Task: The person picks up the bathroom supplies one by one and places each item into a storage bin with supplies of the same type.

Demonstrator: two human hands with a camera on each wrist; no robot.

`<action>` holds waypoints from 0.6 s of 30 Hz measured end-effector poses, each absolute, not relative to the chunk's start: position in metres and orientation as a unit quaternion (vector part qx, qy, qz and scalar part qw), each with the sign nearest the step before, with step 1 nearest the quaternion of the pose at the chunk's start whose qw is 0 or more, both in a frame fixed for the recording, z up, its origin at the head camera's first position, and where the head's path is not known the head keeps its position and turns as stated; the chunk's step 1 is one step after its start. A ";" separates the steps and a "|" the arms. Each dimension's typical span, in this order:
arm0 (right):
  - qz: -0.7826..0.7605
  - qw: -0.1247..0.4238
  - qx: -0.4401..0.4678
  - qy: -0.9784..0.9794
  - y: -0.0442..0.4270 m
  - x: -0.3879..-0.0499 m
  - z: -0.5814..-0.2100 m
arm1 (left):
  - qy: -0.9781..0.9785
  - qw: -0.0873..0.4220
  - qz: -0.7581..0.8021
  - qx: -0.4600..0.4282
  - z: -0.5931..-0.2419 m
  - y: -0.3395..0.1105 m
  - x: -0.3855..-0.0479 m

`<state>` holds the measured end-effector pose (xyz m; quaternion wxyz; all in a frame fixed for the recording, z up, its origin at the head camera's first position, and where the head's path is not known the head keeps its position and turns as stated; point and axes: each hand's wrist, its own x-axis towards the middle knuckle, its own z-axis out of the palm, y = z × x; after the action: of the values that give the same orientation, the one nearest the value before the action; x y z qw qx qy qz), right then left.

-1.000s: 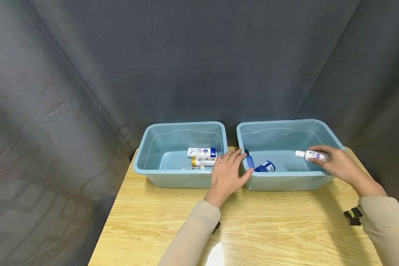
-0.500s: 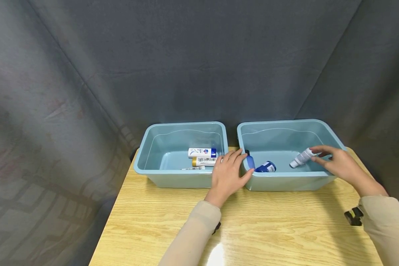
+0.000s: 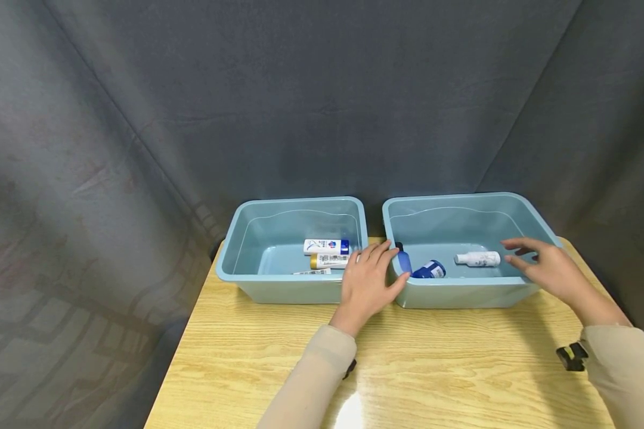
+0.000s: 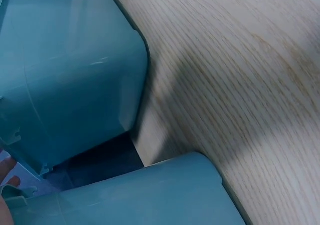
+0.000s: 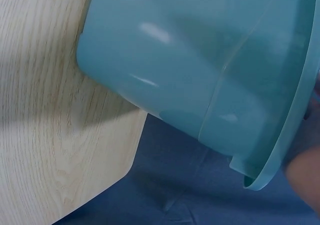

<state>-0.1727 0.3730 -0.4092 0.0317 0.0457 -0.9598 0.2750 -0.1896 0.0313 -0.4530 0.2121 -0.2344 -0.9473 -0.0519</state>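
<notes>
A white bottle [image 3: 477, 258] lies on its side in the right blue bin [image 3: 461, 280], its cap toward the left. Just right of that bottle, my right hand [image 3: 551, 268] hovers over the bin with thumb and fingers spread, holding nothing. My left hand [image 3: 369, 280] rests on the facing rims of the two bins, fingers extended. Near it in the right bin are a blue bottle with a black cap [image 3: 403, 261] and a dark blue container with a white label [image 3: 430, 270]. The right wrist view shows mostly the bin's outer wall [image 5: 190, 60] and a sliver of hand.
In the left blue bin [image 3: 279, 277] lie a white bottle with a blue cap [image 3: 324, 246], a gold-capped tube [image 3: 330, 261] and a partly hidden white tube [image 3: 313, 271]. Both bins stand on a wooden table [image 3: 434, 363] before a grey curtain [image 3: 322, 107].
My right hand has let go of the white bottle, which tipped down and now lies on the bin's floor, farther left. My left hand has stayed in place.
</notes>
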 end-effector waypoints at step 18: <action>0.292 0.189 0.042 -0.937 0.343 -0.143 -0.405 | -0.917 0.242 -0.142 -0.284 -0.444 0.025 -0.188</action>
<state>-0.1428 0.3427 -0.4048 0.1887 0.0415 -0.9367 0.2920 -0.1882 0.0247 -0.4442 0.2422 -0.2835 -0.9170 -0.1416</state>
